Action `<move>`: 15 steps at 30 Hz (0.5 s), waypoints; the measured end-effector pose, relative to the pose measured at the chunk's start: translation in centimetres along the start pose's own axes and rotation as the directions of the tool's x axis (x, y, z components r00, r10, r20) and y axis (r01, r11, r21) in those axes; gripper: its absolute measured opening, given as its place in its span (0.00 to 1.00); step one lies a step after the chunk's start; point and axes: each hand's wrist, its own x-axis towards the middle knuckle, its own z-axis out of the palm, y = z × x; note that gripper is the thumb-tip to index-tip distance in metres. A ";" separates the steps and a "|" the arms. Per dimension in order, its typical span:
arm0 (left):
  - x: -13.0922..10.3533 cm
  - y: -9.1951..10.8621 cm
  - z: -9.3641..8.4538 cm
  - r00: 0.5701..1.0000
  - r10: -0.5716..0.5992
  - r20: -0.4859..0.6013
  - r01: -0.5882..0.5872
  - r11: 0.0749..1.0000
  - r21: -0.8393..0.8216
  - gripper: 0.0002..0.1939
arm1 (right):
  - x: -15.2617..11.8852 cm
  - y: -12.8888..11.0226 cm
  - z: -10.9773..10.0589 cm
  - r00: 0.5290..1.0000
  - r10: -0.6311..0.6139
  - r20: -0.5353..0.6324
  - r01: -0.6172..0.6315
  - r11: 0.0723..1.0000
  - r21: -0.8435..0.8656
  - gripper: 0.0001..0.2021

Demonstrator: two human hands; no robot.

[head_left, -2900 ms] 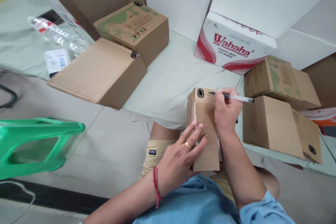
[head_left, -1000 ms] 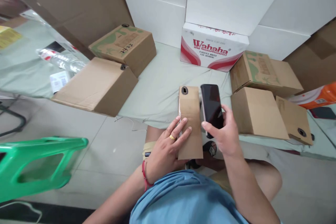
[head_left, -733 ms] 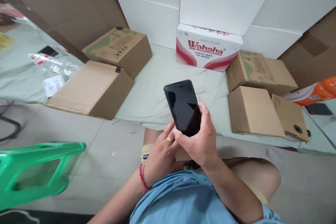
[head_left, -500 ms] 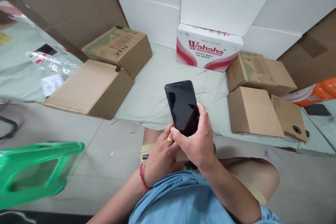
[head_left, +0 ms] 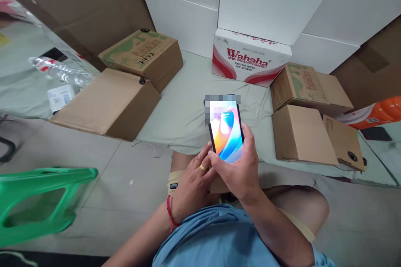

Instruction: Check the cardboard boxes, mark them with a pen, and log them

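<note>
A phone in a dark case stands out over the front edge of the bed-like surface, its screen lit with a colourful picture. My right hand is wrapped round its lower part, thumb at the lower left edge. My left hand, with a gold ring and a red wrist cord, lies over my lap with fingers stretched out. Its fingertips are beside the phone's lower left corner, close to my right thumb, and it holds nothing.
Cardboard boxes stand at left and right on the green sheet. A Wahaha carton is at the back. A green stool stands lower left; an orange bottle lies far right.
The phone's screen has gone from black to lit. The phone and my right hand have shifted slightly right, and the phone stands a little more upright in view.
</note>
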 end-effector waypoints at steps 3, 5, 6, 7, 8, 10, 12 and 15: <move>-0.6 -0.6 -0.2 0.999 0.021 -0.051 -0.023 0.998 -0.050 0.56 | 0.5 1.7 -1.3 0.998 0.013 -0.067 -0.015 0.999 -0.033 0.48; -1.4 -1.1 -0.5 0.994 -0.023 -0.106 0.015 0.997 -0.075 0.57 | 1.4 3.8 -2.5 0.991 0.053 -0.126 -0.066 0.993 -0.102 0.49; -1.8 -1.4 -0.7 0.989 -0.053 -0.140 0.043 0.996 -0.079 0.57 | 2.0 5.1 -3.2 0.985 0.083 -0.148 -0.106 0.982 -0.155 0.50; -2.3 -1.6 -0.9 0.981 -0.087 -0.171 0.074 0.994 -0.083 0.55 | 2.6 6.5 -3.8 0.979 0.122 -0.162 -0.156 0.963 -0.220 0.50; -2.8 -1.9 -1.1 0.974 -0.126 -0.189 0.109 0.989 -0.096 0.53 | 3.2 7.8 -4.3 0.972 0.166 -0.163 -0.209 0.934 -0.290 0.50; -3.8 -2.3 -1.6 0.961 -0.219 -0.171 0.188 0.966 -0.176 0.49 | 4.4 10.4 -4.8 0.954 0.265 -0.137 -0.298 0.858 -0.417 0.49; -4.9 -2.4 -2.1 0.934 -0.346 -0.094 0.302 0.901 -0.311 0.46 | 5.1 12.2 -4.7 0.932 0.352 -0.090 -0.346 0.786 -0.513 0.48; -6.1 -2.3 -2.3 0.842 -0.539 0.031 0.456 0.678 -0.576 0.45 | 5.4 13.7 -3.8 0.902 0.429 -0.039 -0.362 0.706 -0.609 0.48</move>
